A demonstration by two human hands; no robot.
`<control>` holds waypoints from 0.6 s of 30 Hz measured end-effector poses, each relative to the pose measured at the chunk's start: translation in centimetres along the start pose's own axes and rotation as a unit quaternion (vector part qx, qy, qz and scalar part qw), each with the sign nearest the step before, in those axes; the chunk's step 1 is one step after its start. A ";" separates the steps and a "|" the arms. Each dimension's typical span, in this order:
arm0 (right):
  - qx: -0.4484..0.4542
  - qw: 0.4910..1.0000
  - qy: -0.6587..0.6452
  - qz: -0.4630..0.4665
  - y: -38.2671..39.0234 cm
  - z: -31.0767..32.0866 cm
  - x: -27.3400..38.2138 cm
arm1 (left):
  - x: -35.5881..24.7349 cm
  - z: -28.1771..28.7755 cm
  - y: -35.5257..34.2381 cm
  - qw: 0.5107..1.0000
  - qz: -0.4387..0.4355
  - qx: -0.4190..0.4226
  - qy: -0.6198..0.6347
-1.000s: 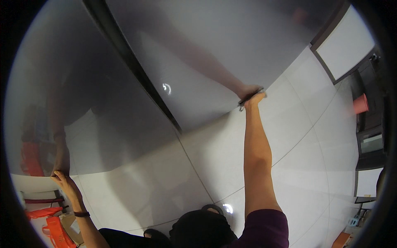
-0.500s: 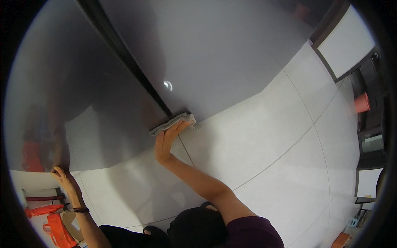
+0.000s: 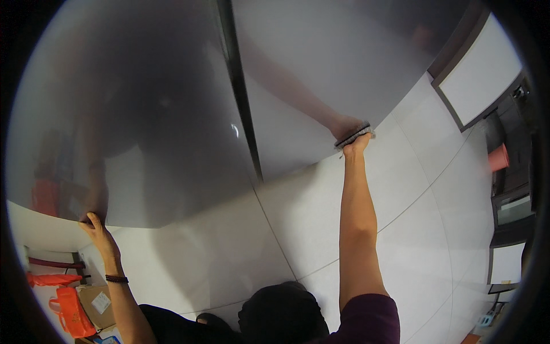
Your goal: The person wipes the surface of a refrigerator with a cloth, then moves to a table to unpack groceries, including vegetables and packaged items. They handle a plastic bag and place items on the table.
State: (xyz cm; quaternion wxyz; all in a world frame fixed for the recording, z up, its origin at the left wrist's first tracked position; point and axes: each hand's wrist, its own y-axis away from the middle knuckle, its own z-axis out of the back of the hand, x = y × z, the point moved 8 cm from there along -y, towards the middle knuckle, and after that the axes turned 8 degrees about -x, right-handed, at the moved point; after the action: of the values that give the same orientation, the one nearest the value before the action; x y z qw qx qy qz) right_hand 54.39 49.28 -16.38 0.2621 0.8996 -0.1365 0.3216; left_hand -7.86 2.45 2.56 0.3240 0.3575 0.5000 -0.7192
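Tiled floor (image 3: 409, 258), two hands (image 3: 104, 238), one cloth (image 3: 366, 131).

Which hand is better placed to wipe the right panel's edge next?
Right hand, probably: it has the cloth at the edge of the right panel. Left hand touches the left panel, no cloth visible.

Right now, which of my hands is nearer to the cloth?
Right. The right hand holds the cloth against the right panel; the left hand is far to the cloth's left, at the lower edge of the left panel.
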 end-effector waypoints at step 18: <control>0.021 0.699 0.218 0.681 27.2 -34.8 35.0 | 0.3 -0.1 0.9 0.999 0.016 -0.035 0.012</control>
State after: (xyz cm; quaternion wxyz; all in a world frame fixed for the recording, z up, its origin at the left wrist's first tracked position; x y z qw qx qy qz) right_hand 51.89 43.58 39.63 -0.0251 0.4714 -0.6441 0.6019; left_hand -7.29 2.28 1.83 0.3424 0.3623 0.5229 -0.6914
